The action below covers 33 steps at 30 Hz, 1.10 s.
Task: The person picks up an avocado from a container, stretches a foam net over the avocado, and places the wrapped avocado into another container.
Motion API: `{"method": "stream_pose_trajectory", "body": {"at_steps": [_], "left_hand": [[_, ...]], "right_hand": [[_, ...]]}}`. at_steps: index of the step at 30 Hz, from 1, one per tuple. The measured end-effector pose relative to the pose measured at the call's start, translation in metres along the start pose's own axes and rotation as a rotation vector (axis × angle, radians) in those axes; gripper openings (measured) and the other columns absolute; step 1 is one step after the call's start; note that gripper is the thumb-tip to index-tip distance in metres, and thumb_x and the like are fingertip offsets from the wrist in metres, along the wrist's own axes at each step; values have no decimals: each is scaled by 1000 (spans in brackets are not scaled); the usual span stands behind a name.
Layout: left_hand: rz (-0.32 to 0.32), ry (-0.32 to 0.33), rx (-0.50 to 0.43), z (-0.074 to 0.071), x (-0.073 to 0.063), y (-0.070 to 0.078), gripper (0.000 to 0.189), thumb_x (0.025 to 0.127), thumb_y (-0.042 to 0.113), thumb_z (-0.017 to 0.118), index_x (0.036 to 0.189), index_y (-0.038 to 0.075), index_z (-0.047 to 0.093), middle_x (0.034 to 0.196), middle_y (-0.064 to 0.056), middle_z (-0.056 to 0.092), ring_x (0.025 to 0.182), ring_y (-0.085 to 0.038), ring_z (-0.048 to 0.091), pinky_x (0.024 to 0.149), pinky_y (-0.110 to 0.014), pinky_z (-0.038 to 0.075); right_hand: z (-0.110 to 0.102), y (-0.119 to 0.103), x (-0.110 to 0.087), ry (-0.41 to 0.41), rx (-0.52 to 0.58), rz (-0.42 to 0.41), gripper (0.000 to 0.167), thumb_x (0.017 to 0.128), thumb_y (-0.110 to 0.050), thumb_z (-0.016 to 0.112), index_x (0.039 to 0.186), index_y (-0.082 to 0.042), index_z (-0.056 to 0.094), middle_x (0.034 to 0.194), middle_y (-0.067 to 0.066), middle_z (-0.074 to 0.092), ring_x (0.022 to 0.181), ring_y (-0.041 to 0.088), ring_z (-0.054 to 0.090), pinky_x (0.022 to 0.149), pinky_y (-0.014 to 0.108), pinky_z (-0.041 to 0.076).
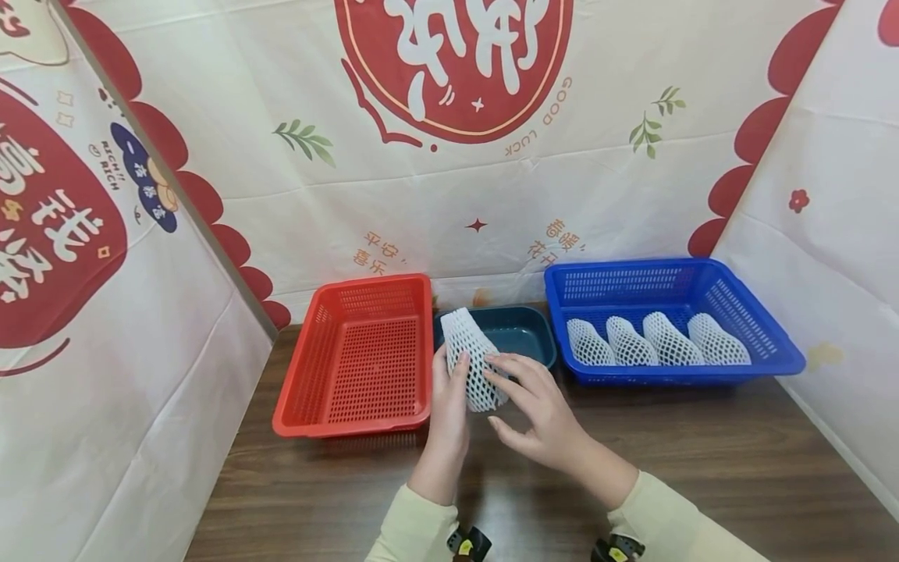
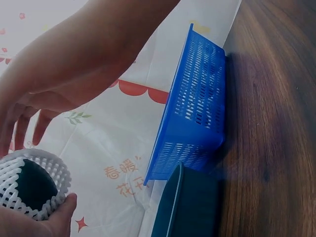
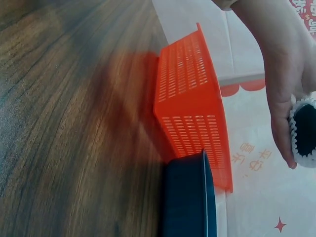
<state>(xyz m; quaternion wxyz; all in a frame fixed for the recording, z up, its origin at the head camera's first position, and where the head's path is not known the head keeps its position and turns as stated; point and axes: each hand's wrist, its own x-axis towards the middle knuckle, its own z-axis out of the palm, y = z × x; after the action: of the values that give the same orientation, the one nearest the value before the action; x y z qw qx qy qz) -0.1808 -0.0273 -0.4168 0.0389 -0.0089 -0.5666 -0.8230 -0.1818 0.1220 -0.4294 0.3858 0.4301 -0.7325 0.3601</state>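
Observation:
In the head view my left hand [image 1: 447, 410] grips a white foam net sleeve [image 1: 469, 355] above the table, thumb on the near side. A dark, rounded item [image 2: 35, 185] fills the sleeve and shows at its open end in both wrist views; its kind cannot be made out. My right hand [image 1: 539, 410] is at the sleeve's right side, fingers loosely bent and close to the net, thumb apart from it. Whether those fingertips touch the net is unclear. Beneath and behind the sleeve stands a dark teal tray [image 1: 523, 318], partly hidden by it.
To the left stands a red perforated basket [image 1: 379, 367] with nothing visible inside. On the right, a blue basket [image 1: 674, 376] holds several net-sleeved items [image 1: 670, 341] in a row. The brown wooden table [image 1: 702, 460] meets printed cloth walls [image 1: 435, 187] at the back and sides.

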Motion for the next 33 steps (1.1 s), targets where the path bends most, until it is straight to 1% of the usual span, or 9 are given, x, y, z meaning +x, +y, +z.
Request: {"method": "stream_pose_trajectory", "body": {"at_steps": [4, 9, 12, 14, 17, 20, 23, 27, 33], "left_hand": [[-20, -11, -20, -1, 0, 0, 55, 104, 36, 43, 150, 12, 27, 144, -11, 41, 127, -25, 46, 106, -46, 38], [-24, -31, -27, -2, 0, 2, 48, 104, 31, 41, 149, 14, 38, 146, -7, 42, 130, -26, 45, 105, -50, 38], [-25, -26, -6, -2, -1, 1, 44, 103, 24, 44, 145, 15, 46, 143, -8, 46, 126, -26, 49, 101, -46, 43], [-32, -12, 19, -2, -1, -1, 41, 101, 21, 49, 142, 16, 51, 139, -9, 48, 123, -25, 52, 98, -43, 46], [-48, 6, 48, -2, -3, -4, 39, 98, 16, 57, 136, 16, 57, 134, -10, 53, 118, -25, 56, 95, -39, 49], [-50, 3, 93, -2, -6, -6, 37, 94, 13, 64, 131, 14, 62, 128, -10, 57, 113, -25, 60, 93, -37, 50], [-33, -11, 130, 0, -8, -8, 36, 91, 9, 67, 127, 10, 63, 122, -10, 59, 109, -25, 61, 89, -35, 52], [-3, -32, 163, 3, -9, -9, 35, 89, 4, 67, 124, 6, 62, 117, -11, 59, 105, -25, 62, 86, -32, 53], [-30, -65, 226, 8, -9, -18, 34, 87, 4, 71, 120, 9, 64, 111, -8, 61, 99, -21, 63, 84, -31, 54]], "right_hand": [[-2, -1, -2, 11, -1, 75, 43, 94, -29, 60, 123, 2, 63, 129, 18, 58, 114, 34, 51, 103, 35, 34], [-9, -1, -6, -44, -5, 284, 50, 87, -16, 66, 133, -1, 54, 137, 14, 52, 120, 31, 49, 102, 36, 37], [-12, -3, -7, -84, 16, 443, 57, 86, -10, 69, 139, -3, 47, 139, 10, 48, 123, 26, 47, 100, 34, 40], [-13, -4, -7, -96, 43, 544, 60, 87, -9, 70, 141, -5, 42, 138, 9, 48, 121, 22, 48, 97, 33, 42], [-14, -5, -8, -107, 92, 679, 63, 90, -11, 69, 144, -6, 36, 135, 9, 47, 115, 20, 48, 93, 37, 45], [-16, -4, -8, -115, 146, 783, 65, 93, -16, 67, 146, -7, 31, 136, 13, 45, 115, 25, 48, 94, 48, 44], [-18, -2, -9, -120, 182, 844, 70, 93, -19, 68, 148, -5, 28, 138, 18, 42, 116, 31, 48, 95, 55, 42], [-21, 2, -11, -145, 177, 881, 78, 89, -25, 73, 148, -5, 26, 139, 20, 42, 117, 34, 49, 95, 56, 43], [-35, 12, -16, -222, 141, 917, 83, 83, -38, 78, 145, -8, 31, 134, 16, 48, 114, 30, 52, 92, 52, 46]]}}
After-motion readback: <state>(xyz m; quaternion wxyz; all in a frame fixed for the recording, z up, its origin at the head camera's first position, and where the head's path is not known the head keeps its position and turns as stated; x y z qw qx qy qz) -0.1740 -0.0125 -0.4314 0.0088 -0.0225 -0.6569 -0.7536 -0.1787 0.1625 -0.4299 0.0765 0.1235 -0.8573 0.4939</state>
